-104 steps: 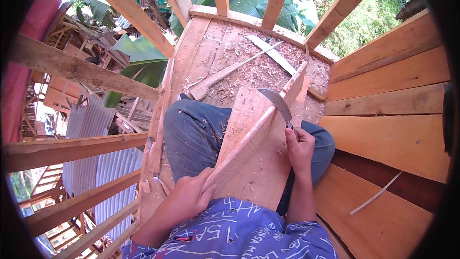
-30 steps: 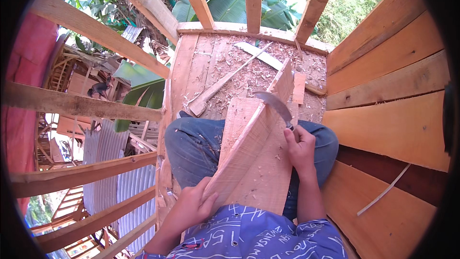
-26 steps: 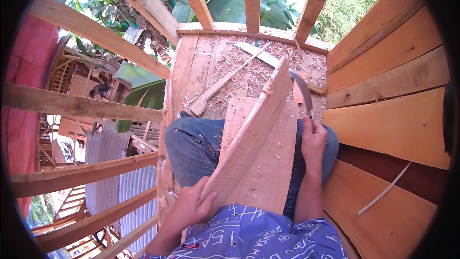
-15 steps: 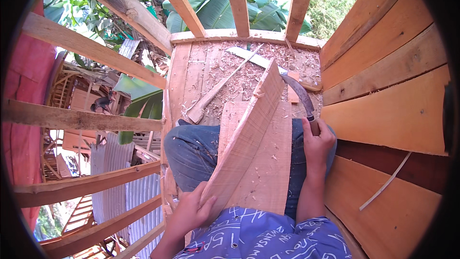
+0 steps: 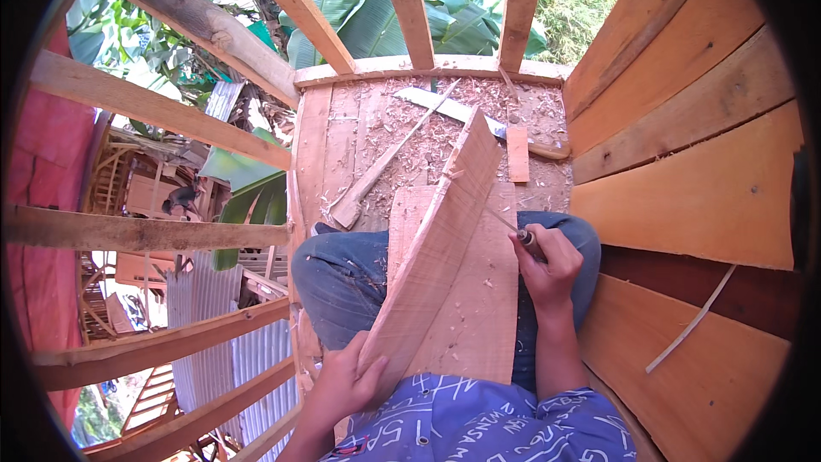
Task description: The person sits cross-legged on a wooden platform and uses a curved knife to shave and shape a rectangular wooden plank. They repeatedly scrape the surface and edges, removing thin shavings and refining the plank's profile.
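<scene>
My left hand (image 5: pixel 346 381) grips the near end of a long wooden board (image 5: pixel 428 244), which stands tilted on its edge, slanting away to the upper right. Beneath it, a wide flat board (image 5: pixel 466 316) lies across my lap. My right hand (image 5: pixel 549 265) is closed around the dark handle of a curved-blade knife (image 5: pixel 528 245). Its blade appears almost edge-on, a thin line pointing toward the tilted board's right face. Whether the blade touches that face I cannot tell. Shavings are scattered on the flat board, and a curl clings to the tilted board's upper edge.
Beyond my knees, shavings cover the plank floor. A handsaw (image 5: pixel 428 103), a long tapered wooden stick (image 5: pixel 376 175) and a small wooden block (image 5: pixel 517 154) lie there. Wooden bars (image 5: pixel 154 227) enclose the left and far sides; a plank wall (image 5: pixel 684 210) with a thin strip (image 5: pixel 691 318) rises at right.
My right hand has moved slightly left and nearer, turning the knife. Its blade, earlier broadside by the board's far end, is now edge-on and lower along it. My left hand keeps its grip.
</scene>
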Action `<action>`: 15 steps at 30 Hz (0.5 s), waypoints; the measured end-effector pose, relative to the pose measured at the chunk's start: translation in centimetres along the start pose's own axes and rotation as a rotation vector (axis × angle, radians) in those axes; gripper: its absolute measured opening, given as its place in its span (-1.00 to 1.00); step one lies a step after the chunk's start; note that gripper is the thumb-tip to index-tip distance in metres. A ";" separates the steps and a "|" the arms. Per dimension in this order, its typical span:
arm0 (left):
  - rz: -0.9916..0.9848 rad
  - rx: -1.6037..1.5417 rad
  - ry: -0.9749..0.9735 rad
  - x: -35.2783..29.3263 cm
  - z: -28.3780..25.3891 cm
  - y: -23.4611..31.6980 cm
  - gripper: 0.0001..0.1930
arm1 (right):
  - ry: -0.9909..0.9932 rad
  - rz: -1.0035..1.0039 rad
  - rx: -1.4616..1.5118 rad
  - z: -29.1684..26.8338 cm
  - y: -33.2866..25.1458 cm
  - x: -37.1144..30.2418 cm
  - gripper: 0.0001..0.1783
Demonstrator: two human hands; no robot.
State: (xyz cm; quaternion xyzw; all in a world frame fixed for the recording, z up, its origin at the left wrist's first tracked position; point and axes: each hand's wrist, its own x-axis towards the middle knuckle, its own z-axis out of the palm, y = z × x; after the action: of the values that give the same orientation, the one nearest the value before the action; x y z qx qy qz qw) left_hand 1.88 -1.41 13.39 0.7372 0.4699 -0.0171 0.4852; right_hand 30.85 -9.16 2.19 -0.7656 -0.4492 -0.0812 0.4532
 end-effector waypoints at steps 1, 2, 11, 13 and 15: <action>0.006 0.003 0.006 0.0 0.1 -0.2 -0.68 | 0.003 0.000 -0.005 0.0 0.0 -0.1 -0.73; -0.041 0.001 -0.018 0.0 0.0 -0.1 -0.66 | 0.006 -0.001 -0.011 0.0 0.1 -0.2 -0.73; -0.120 -0.037 -0.080 0.1 -0.4 -0.2 -0.64 | 0.020 -0.074 0.028 0.2 0.1 0.0 -0.71; -0.140 -0.039 -0.086 0.1 -0.5 -0.1 -0.65 | -0.010 0.071 0.018 0.7 1.0 -0.4 -0.68; -0.116 -0.042 -0.072 0.2 -0.4 0.3 -0.65 | 0.022 0.001 -0.022 0.4 1.2 -0.6 -0.67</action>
State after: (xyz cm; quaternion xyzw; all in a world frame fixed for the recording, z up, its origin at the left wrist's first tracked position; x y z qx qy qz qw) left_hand 1.96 -0.99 13.72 0.6972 0.4944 -0.0622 0.5154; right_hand 31.29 -9.45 0.87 -0.7697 -0.4429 -0.0944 0.4500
